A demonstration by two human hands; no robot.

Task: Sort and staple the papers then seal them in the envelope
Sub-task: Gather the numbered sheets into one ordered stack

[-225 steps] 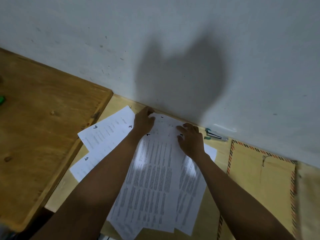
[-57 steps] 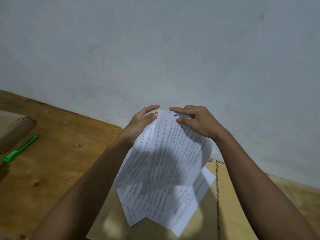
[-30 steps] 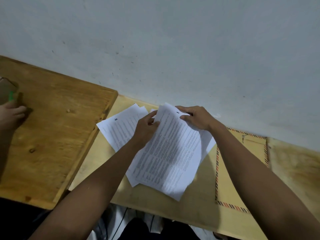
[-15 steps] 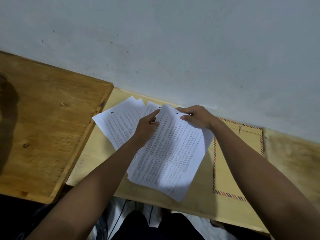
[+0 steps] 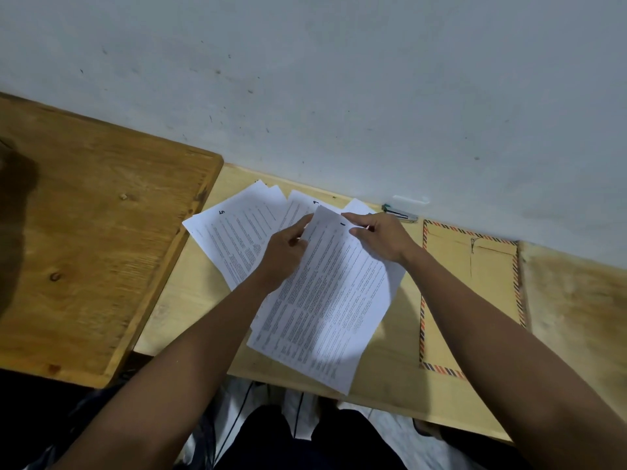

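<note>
Several printed white papers lie fanned on the pale wooden table (image 5: 190, 310). The top sheet (image 5: 325, 300), marked 1, is held at its far edge by both hands. My left hand (image 5: 285, 252) pinches its upper left corner and my right hand (image 5: 380, 237) pinches its upper right. A sheet marked 5 (image 5: 237, 232) sticks out to the left underneath. A brown envelope (image 5: 475, 283) with a striped border lies to the right of the papers. A small stapler (image 5: 400, 213) rests against the wall behind my right hand.
A darker wooden table (image 5: 95, 239) adjoins on the left. The white wall (image 5: 339, 96) runs right behind both tables. My legs and the floor show below the table's near edge.
The papers, lifted off the table two seconds ago, have come down onto it. The view has tilted down, and the stapler has come into sight. Both hands keep their grip.
</note>
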